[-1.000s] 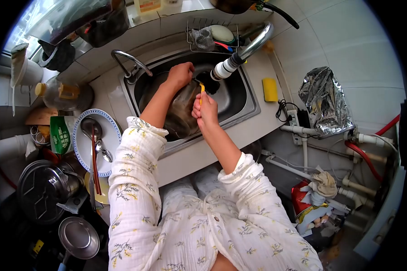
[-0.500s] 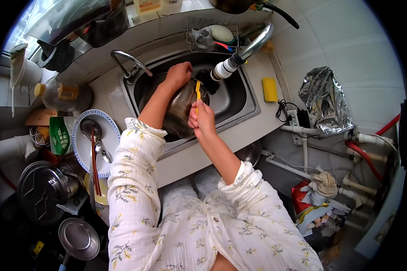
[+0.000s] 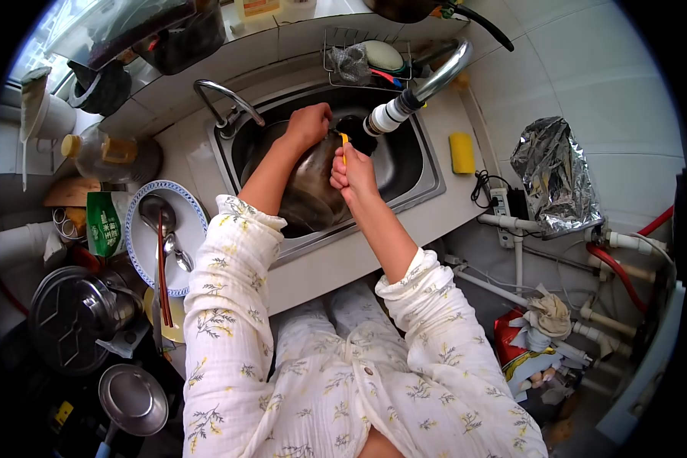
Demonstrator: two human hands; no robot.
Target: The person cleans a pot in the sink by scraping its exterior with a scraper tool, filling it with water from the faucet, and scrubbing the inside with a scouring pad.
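Note:
A large, brown-stained round metal pan (image 3: 313,191) lies tilted in the steel sink (image 3: 433,183). I cannot make out whether it is a wok or a pot. My left hand (image 3: 310,124) is closed at the pan's far edge, its fingertips hidden from view. My right hand (image 3: 354,172) is wrapped round a thin tool with a yellow handle (image 3: 346,142). The tool's working end points toward the pan's far edge, near a dark part by my left hand, and its kind does not show. Just right of it hangs the white end of the chrome faucet (image 3: 389,113).
A second, thin tap (image 3: 229,95) curves over the sink's left side. A yellow sponge (image 3: 461,153) lies on the right counter. To the left is a blue-rimmed bowl (image 3: 198,221) with spoons and chopsticks. A wire rack (image 3: 330,62) stands behind the sink.
My right hand has shifted slightly up and right, with less of the yellow handle showing. My left hand stays at the pan's edge. The whole view has moved a little.

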